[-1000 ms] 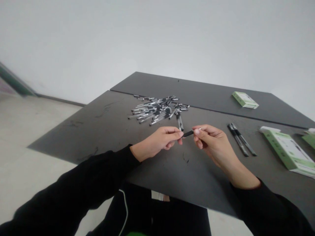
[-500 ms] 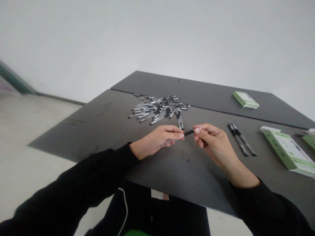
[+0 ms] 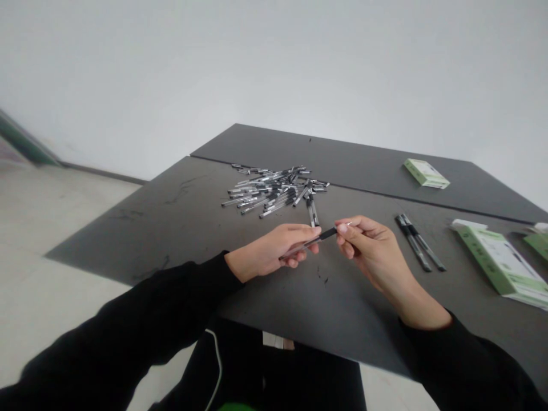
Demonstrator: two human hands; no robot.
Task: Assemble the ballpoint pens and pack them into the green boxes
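A slim pen (image 3: 326, 234) with a clear barrel and a black section lies between my hands, slanting across them. My left hand (image 3: 272, 251) grips the clear barrel with its fingers, and the barrel's far end shows against those fingers. My right hand (image 3: 368, 245) pinches the black end between thumb and forefinger, and a small metal tip shows just past the fingertips. A loose pile of similar pens (image 3: 274, 193) lies on the dark table beyond my hands. Two pens from it (image 3: 312, 211) reach towards my fingers without touching them.
Two black-and-clear pens (image 3: 419, 242) lie side by side right of my right hand. Green-and-white boxes stand at the far right (image 3: 426, 174) and near right (image 3: 483, 257). The dark table (image 3: 141, 228) has two joined sections, and a pale floor (image 3: 64, 228) lies to the left.
A clear barrel now shows running from the black piece across my left fingers. Earlier only the short black piece showed between my hands. My hands have barely shifted.
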